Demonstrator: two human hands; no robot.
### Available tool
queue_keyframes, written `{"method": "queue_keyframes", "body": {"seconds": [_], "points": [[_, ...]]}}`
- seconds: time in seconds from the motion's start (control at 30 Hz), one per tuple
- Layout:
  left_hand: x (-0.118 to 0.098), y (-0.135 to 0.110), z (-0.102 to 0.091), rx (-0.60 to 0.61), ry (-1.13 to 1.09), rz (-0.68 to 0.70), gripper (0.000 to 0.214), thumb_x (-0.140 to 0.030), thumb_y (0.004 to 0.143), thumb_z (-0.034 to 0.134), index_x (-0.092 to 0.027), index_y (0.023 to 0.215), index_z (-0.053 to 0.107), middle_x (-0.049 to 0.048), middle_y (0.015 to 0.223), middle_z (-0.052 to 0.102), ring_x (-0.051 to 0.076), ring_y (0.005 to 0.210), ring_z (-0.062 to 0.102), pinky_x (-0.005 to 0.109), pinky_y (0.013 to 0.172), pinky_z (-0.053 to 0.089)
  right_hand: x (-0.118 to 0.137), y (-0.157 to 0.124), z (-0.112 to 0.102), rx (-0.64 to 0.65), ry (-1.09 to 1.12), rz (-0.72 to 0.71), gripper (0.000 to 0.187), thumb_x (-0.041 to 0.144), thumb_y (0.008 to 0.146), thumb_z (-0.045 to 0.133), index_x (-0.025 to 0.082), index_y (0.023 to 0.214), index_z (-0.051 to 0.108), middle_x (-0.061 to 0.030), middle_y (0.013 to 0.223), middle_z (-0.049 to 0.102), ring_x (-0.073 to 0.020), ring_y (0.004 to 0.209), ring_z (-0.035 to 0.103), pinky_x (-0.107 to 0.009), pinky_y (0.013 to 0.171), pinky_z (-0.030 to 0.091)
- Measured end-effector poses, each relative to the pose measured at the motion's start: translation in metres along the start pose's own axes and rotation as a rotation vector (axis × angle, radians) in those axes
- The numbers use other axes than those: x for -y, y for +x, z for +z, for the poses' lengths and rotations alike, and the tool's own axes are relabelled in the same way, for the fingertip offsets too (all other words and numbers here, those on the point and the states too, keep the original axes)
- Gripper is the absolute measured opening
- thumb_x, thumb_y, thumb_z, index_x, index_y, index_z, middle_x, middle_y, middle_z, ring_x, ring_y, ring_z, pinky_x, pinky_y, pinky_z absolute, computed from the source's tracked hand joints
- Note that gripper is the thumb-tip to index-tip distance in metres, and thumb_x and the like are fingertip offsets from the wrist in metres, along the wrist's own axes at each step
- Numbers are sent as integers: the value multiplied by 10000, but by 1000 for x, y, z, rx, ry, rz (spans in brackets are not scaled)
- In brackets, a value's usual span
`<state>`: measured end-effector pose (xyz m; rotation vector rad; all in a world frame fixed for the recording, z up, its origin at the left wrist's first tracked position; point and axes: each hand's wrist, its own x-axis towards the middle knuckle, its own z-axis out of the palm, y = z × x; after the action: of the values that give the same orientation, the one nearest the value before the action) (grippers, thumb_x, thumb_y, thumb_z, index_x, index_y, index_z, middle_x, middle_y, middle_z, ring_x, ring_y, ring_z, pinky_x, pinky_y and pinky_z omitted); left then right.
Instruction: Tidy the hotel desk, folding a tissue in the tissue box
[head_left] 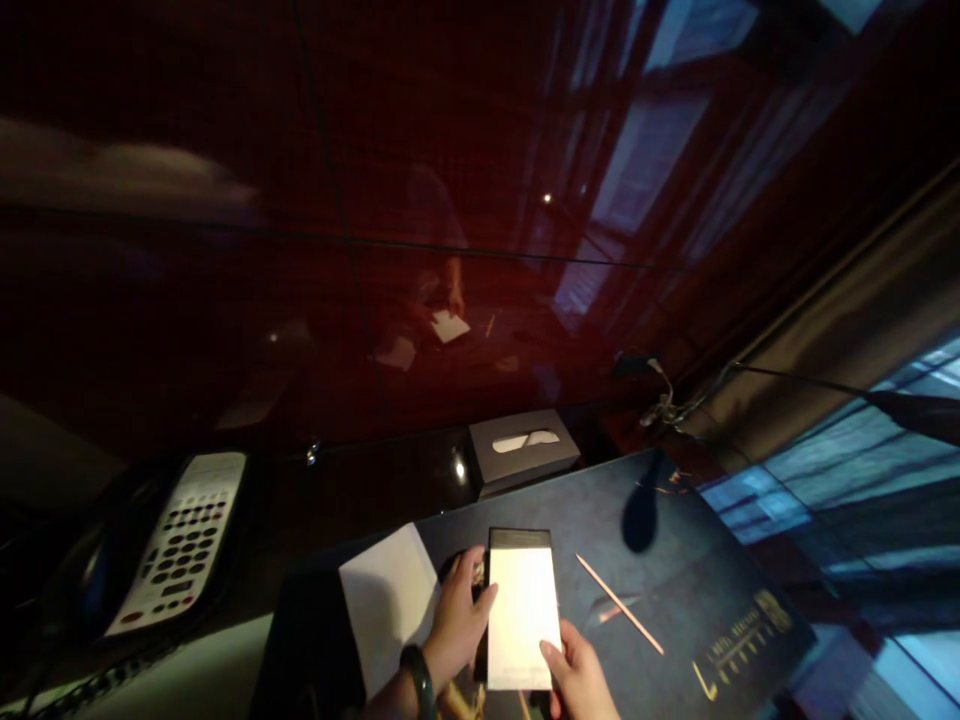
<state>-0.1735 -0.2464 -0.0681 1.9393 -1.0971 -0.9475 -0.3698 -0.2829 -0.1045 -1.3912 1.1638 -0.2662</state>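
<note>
Left to right along the lower frame: desk telephone (176, 545); white sheet (386, 610) on dark blue folder (720, 570); left hand (457, 620) gripping the edge of a lit smartphone (523, 610), held centre-bottom; right hand (577, 680) closed on its lower corner; tissue box (523, 450) beyond; pencil (619, 603) just right, on the folder.

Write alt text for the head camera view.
The left hand, wearing a dark wristband, and the right hand hold a lit white rectangular slab, perhaps a phone, above a dark blue folder bearing a pencil and white paper. A keypad telephone and tissue box sit nearby.
</note>
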Motion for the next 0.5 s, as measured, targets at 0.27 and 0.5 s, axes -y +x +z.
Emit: {"method": "queue_keyframes", "body": {"seconds": [0.27,0.5], "points": [[-22,88,2,148,637,309,376,-146,796,654,-134,1172,657,134,1159,629,360,1110,541,518,960,474,-44,26,-23,-255,-24,-23,451,469,638,669,242,1006,543,14,550,605,-237,534,571,-357,580,456],[-25,99,6,372,1038,539,344,-21,901,385,-7,1139,634,195,1040,633,344,997,594,439,781,530,-57,41,-10,-415,-128,-13,676,530,734,547,80,1238,536,8,512,537,-266,542,576,-368,605,454]]}}
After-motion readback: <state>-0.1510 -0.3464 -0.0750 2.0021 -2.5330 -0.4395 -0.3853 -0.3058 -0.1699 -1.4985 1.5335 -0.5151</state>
